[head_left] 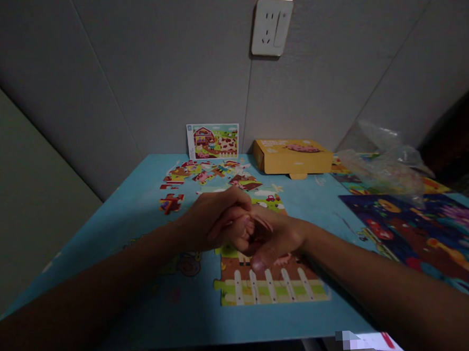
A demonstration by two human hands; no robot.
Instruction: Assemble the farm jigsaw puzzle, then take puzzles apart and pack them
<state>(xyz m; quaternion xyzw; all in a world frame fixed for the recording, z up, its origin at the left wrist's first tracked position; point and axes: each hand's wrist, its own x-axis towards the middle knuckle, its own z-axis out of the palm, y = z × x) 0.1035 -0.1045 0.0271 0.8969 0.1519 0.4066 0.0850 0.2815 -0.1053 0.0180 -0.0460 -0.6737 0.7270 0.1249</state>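
My left hand [223, 216] and my right hand [280, 233] are clasped together above a partly joined jigsaw puzzle [275, 292]. The left fingers fold over those of the right, and the right thumb points down toward me. No object shows between them, though the palms are partly hidden. Under the hands, the joined part shows a white fence, grass and brown ground; its middle is covered. Loose puzzle pieces [202, 173] lie scattered beyond, with a separate small group of pieces [171, 202] on the left. Behind them a farm picture card [216, 140] leans against the wall.
A yellow box [297, 157] lies at the back of the blue table [125, 203]. To the right are crumpled clear plastic [384, 161] and a dark, colourful picture sheet [429, 237]. A wall socket [272, 27] is above. The table's front edge runs below my arms.
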